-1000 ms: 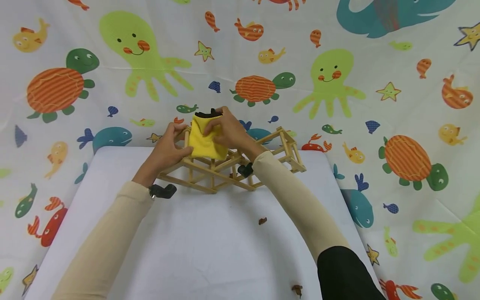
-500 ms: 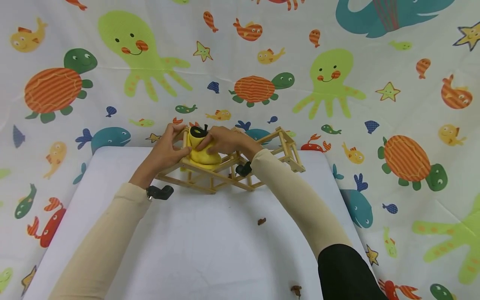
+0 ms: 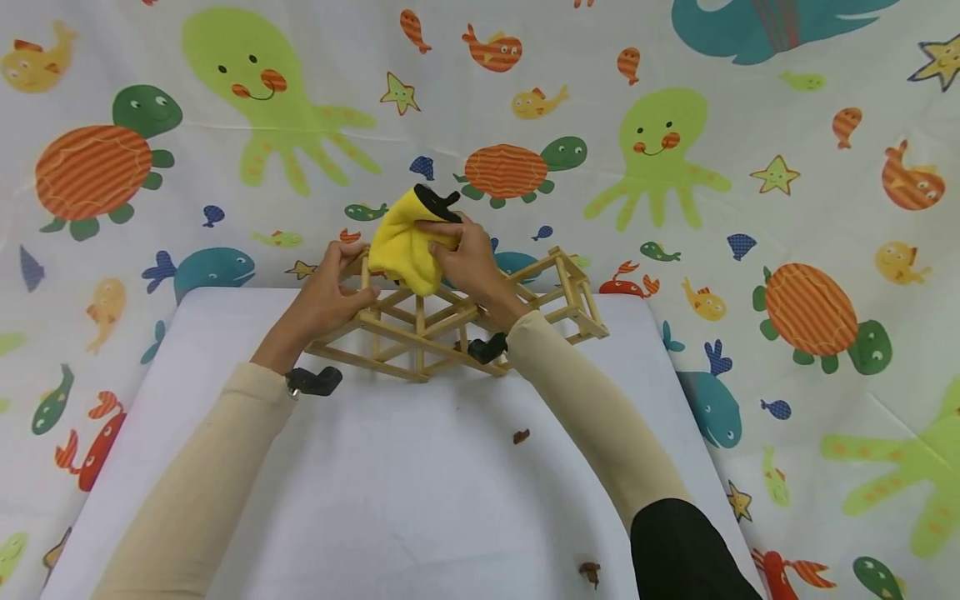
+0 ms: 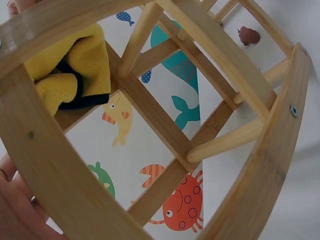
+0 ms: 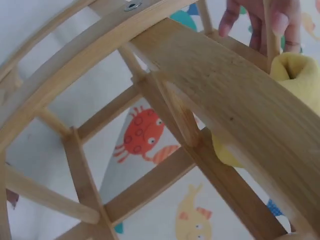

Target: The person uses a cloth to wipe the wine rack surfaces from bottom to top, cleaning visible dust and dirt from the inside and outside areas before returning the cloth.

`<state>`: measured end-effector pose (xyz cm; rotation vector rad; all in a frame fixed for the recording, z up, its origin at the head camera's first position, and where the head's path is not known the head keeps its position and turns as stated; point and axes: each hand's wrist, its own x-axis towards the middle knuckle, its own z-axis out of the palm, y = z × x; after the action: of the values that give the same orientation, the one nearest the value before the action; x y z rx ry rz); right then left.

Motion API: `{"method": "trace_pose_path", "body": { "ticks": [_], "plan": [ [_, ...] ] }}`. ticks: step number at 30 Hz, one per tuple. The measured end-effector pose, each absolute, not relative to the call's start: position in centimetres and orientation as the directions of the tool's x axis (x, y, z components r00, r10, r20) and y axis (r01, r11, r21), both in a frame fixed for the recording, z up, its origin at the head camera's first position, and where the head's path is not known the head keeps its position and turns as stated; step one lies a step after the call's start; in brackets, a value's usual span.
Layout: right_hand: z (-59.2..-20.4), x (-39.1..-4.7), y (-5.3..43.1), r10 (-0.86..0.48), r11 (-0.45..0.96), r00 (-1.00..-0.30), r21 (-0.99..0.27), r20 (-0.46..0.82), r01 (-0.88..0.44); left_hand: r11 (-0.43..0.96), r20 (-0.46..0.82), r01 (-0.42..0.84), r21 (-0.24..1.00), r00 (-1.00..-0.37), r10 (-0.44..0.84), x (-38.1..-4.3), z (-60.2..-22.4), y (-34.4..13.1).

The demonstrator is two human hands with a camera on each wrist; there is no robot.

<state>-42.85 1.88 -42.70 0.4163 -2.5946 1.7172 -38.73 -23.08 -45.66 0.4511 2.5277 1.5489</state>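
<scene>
My right hand pinches a yellow cloth with black edging, raised over the left end of a wooden rack. The rack is a frame of slats and round dowels. At that same end my left hand grips an upright post. In the right wrist view, left-hand fingers show around a dowel beside the cloth. From the left wrist, the cloth appears bunched behind the slats, its black edge folded. Part of my left hand shows at the lower left there.
The rack stands at the back of a white-covered table. Two small brown bits lie on the table to the right. Behind hangs a white curtain printed with sea animals. A black band sits on the right sleeve.
The cloth first went down onto the rack's left end, bunching there, then came up again in the right hand, its black edge tipping right. The left hand has stayed on the rack.
</scene>
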Motion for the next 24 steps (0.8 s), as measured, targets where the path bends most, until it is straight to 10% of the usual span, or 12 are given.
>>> {"method": "trace_pose_path", "body": {
  "ticks": [5,15,24],
  "plan": [
    [-42.7,-42.9,1.6,-0.395,0.484,-0.916,-0.833,0.066,-0.269,0.413,0.026,0.174,0.894,-0.94,0.339,-38.6,-45.5,-23.2],
    [-42.9,-43.4,0.4,-0.751,0.65,-0.649,-0.3,-0.116,-0.698,0.428,0.007,0.162,0.889,-0.94,0.341,-38.5,-45.4,-23.4],
    [-43.3,-43.1,1.3,-0.599,0.65,-0.78,-0.46,0.179,-0.605,0.424,0.026,0.182,0.887,-0.938,0.346,-38.6,-45.6,-23.4]
  ]
}}
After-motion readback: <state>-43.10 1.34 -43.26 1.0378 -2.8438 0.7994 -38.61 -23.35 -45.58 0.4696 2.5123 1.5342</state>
